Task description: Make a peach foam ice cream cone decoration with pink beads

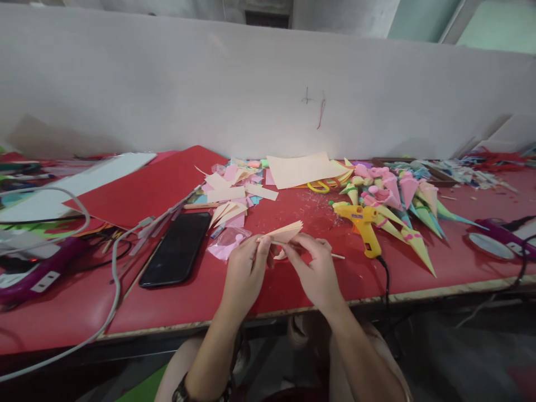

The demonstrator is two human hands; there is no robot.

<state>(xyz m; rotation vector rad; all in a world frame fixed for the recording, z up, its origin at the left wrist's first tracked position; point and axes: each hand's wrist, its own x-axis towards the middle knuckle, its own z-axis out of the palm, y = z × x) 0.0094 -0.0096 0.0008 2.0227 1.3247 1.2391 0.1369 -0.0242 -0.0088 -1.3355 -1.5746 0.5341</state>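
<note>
Near the table's front edge, a folded, fanned piece of peach paper (287,231) is held between both hands. My left hand (247,268) pinches its left end between thumb and fingers. My right hand (316,268) has its fingers closed at the paper's right, lower side. Beneath the paper, a small curled pale piece shows partly between the hands. A thin pale stick (338,256) lies just beyond my right hand. To the right rests a yellow glue gun (364,223). Paper scraps (226,192) are piled behind my left hand.
A black phone (178,248) lies left on the red table (268,296). Paper cones (393,195) are heaped at right. Red sheets (146,187), peach paper (299,169) and yellow scissors (318,187) lie farther back. A white cable (115,279) crosses the left side; power strips sit at both sides.
</note>
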